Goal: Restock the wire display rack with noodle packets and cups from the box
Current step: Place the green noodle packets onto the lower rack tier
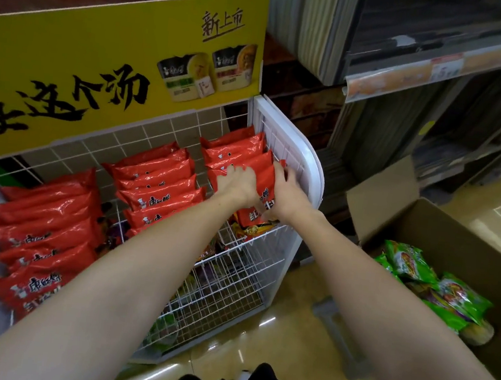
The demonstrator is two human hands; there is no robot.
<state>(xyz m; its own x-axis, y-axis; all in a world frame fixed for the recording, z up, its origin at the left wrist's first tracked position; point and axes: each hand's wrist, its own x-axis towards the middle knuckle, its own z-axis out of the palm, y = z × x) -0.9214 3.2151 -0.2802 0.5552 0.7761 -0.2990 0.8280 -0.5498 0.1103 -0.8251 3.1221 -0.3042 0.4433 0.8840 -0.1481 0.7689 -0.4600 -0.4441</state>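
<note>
The white wire display rack (290, 150) holds three rows of red noodle packets on its top shelf. My left hand (237, 182) lies flat with spread fingers on the right-hand row of red packets (238, 148). My right hand (286, 190) grips the right edge of the front red packet (266, 188) in that row, next to the rack's white side panel. The open cardboard box (442, 238) stands on the floor at the right with green noodle packets (406, 258) inside.
A yellow sign board (101, 66) rises behind the rack. Lower wire shelves (233, 284) hold other packets. Store shelving (441, 70) stands at the upper right. A grey step stool (336, 332) sits beside the box on the glossy floor.
</note>
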